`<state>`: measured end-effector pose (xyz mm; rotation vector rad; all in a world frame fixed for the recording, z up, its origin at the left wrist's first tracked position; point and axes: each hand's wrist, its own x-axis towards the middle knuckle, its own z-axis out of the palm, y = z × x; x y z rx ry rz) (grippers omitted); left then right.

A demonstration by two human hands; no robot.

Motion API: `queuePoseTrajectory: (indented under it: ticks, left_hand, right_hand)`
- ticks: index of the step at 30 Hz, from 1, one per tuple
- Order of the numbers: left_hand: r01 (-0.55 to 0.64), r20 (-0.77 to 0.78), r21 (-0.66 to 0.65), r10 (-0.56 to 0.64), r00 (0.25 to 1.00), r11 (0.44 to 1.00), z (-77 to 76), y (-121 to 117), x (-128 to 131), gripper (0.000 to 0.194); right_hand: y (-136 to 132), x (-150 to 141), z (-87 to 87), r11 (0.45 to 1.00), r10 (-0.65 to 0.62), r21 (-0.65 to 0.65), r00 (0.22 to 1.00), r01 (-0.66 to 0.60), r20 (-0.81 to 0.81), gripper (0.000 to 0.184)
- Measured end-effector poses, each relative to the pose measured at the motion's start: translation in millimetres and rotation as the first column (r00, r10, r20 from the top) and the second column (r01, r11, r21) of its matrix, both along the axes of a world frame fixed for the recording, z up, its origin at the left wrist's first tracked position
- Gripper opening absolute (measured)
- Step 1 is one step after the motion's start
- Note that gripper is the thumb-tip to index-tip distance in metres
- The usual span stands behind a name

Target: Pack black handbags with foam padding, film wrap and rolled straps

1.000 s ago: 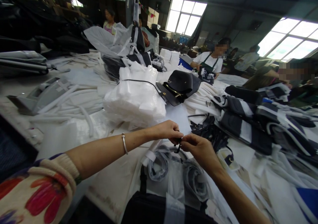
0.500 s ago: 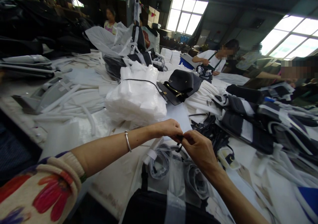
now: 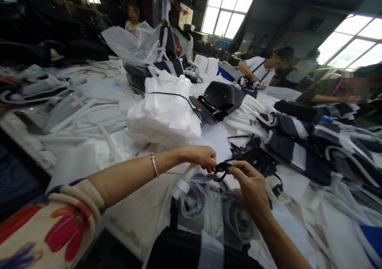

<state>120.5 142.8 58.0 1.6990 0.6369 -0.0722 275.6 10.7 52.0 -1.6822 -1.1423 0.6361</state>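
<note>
A thin black strap bends into a loop between my hands. My left hand is closed on one end of it, knuckles up. Thumb and fingers of my right hand pinch the strap on the other side. Just below them lies a black bag, nearest to me, with a band of clear film across it. Two coils in clear plastic wrap rest on its upper part. A grey-white wrapped handle is partly hidden behind the strap.
A stack of white plastic bags stands ahead, beside a black bag with a gold zip. Loose black straps and a small clear tub lie right. Wrapped black bags are further right. Co-workers sit across the table.
My hands have moved apart, the right one going right and slightly down. The black strap, mostly hidden in the fingers before, now shows as a loop between them.
</note>
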Motion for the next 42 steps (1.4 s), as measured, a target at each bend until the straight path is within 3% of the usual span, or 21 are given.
queuePoseTrajectory:
  ticks: [3, 6, 8, 12, 14, 16, 18, 21, 25, 31, 35, 42]
  left_hand:
    - [-0.012, 0.013, -0.037, 0.012, 1.000, 0.999, -1.2, 0, 1, 0.004]
    - [-0.074, 0.216, -0.107, 0.096, 0.972, 0.991, -1.8, -1, -4, 0.023]
    - [-0.058, 0.327, -0.165, 0.110, 0.939, 0.985, -2.3, -2, -8, 0.023]
    - [-0.024, 0.300, -0.217, 0.090, 0.950, 0.976, -4.8, -1, -11, 0.017]
    - [-0.055, 0.271, -0.145, 0.093, 0.958, 0.988, -6.1, -1, -10, 0.019]
    - [-0.105, 0.244, 0.065, 0.087, 0.966, 0.992, -6.1, -1, -9, 0.017]
    - [-0.124, 0.197, 0.356, 0.055, 0.979, 0.926, -4.0, -3, -8, 0.014]
    - [-0.081, 0.084, 0.656, 0.034, 0.996, 0.750, 1.9, -7, -9, 0.016]
    - [-0.044, 0.029, 0.783, 0.035, 0.999, 0.621, 6.9, -14, -11, 0.007]
    - [-0.056, 0.063, 0.882, 0.000, 0.998, 0.467, 2.6, -21, -11, 0.013]
    - [-0.065, 0.069, 0.904, 0.006, 0.998, 0.422, 0.6, -21, -10, 0.011]
    - [-0.056, 0.068, 0.892, -0.011, 0.998, 0.449, -0.8, -20, -9, 0.012]
  right_hand:
    - [5, 6, 2.8, 0.997, 0.080, -0.015, 0.996, -0.080, 0.028, 0.022]
    - [13, 10, 9.8, 0.982, 0.183, -0.062, 0.978, -0.178, 0.095, 0.021]
    - [18, 10, 14.0, 0.970, 0.233, -0.105, 0.964, -0.221, 0.125, 0.018]
    - [28, 7, 14.8, 0.956, 0.235, -0.213, 0.960, -0.200, 0.154, 0.013]
    - [32, 7, 11.9, 0.950, 0.228, -0.253, 0.962, -0.185, 0.153, 0.011]
    - [35, 8, 8.8, 0.948, 0.222, -0.263, 0.965, -0.181, 0.137, 0.010]
    - [37, 10, 6.8, 0.946, 0.227, -0.255, 0.970, -0.200, 0.085, 0.011]
    - [39, 13, 6.1, 0.926, 0.285, -0.228, 0.954, -0.299, -0.095, 0.022]
    - [38, 13, 4.2, 0.891, 0.351, -0.203, 0.899, -0.407, -0.261, 0.040]
    - [37, 15, 4.4, 0.861, 0.390, -0.222, 0.874, -0.458, -0.291, 0.031]
    - [37, 17, 9.7, 0.880, 0.359, -0.246, 0.909, -0.406, -0.214, 0.030]
    - [42, 9, -4.5, 0.905, 0.304, -0.239, 0.928, -0.353, -0.217, 0.033]
